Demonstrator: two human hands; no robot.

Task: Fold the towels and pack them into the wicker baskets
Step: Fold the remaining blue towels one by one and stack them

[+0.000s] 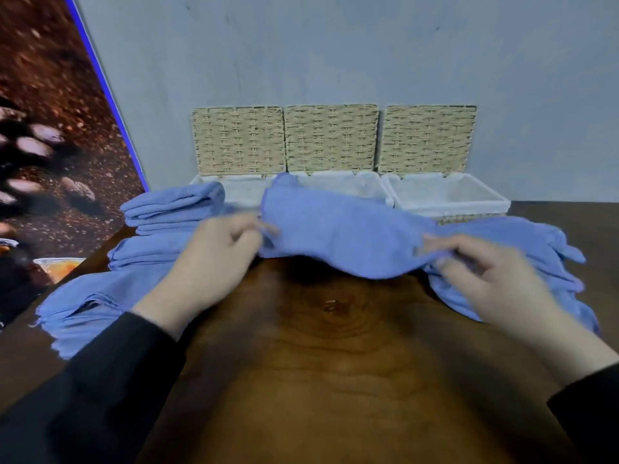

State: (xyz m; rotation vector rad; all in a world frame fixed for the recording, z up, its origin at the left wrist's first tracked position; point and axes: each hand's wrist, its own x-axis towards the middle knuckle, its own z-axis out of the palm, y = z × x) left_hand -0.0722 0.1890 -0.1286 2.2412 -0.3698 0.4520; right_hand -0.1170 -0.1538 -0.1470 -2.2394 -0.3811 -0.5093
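Observation:
A blue towel (338,229) hangs stretched above the wooden table (321,363), sagging in its middle. My left hand (214,262) pinches its left edge and my right hand (485,272) pinches its right edge. Three wicker baskets stand against the wall with their lids up: the left basket (241,190), the middle basket (365,185) partly hidden by the towel, and the right basket (449,195). Their white linings show. Folded blue towels (174,209) are stacked at the left. Loose blue towels (522,262) lie in a pile under my right hand.
More flat blue towels (90,303) lie at the table's left front. A brown patterned panel (50,128) with a blue edge leans at the left. A grey wall (335,45) stands behind the baskets. The table's right edge lies beyond the loose pile.

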